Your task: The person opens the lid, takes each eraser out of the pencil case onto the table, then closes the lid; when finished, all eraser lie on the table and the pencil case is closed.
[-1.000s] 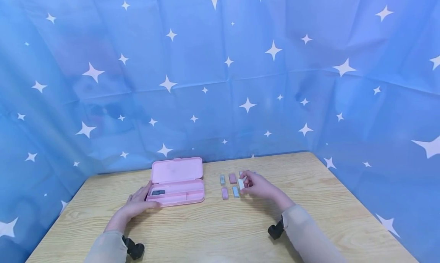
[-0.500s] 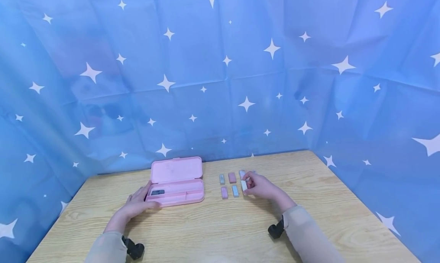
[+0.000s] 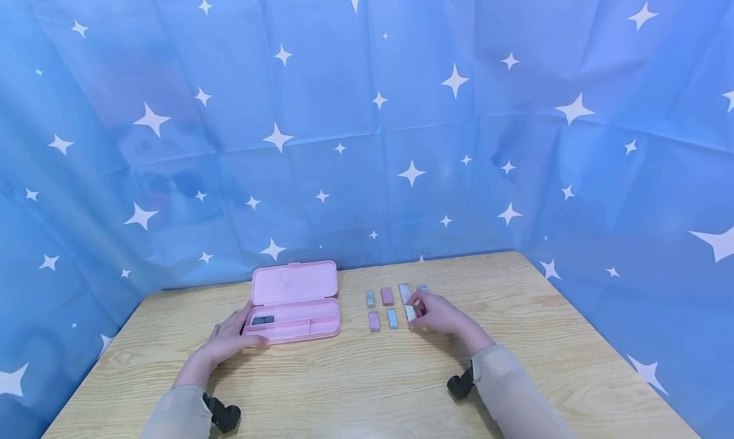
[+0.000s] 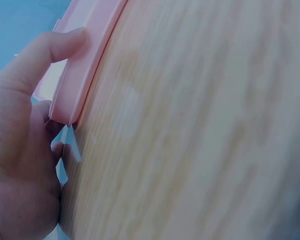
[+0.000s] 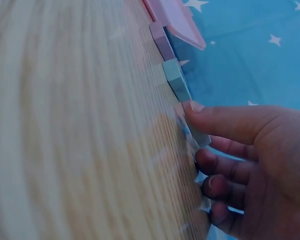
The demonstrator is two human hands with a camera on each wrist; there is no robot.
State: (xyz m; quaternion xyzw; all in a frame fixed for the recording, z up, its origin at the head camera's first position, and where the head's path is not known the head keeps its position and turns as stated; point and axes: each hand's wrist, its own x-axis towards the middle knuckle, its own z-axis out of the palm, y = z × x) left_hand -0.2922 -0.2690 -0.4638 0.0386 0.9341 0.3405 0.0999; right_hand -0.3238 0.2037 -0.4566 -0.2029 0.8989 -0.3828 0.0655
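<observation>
A pink pencil case (image 3: 295,283) lies with its lid up at the left of the table. My left hand (image 3: 226,337) holds its left end, with the thumb (image 4: 67,44) on the front wall and the other fingers behind the corner. A dark grey block (image 3: 263,320) sits in the back compartment. At the right, my right hand (image 3: 436,313) pinches a small pale eraser-like block (image 3: 410,313) at the table surface. In the right wrist view its thumb lies along the block (image 5: 201,137); the fingers partly hide it.
Small blocks stand in two rows: a grey-green (image 3: 370,299), a pink (image 3: 387,296), a pale lilac (image 3: 404,293) and a partly hidden grey one (image 3: 423,288) behind, a purple (image 3: 374,322) and a light blue (image 3: 392,318) in front. A starry blue curtain (image 3: 344,197) borders the table (image 3: 321,388).
My right hand has shifted slightly right with the pale block and set it in line with the front row, uncovering the lilac block behind. The left hand stays on the pencil case.
</observation>
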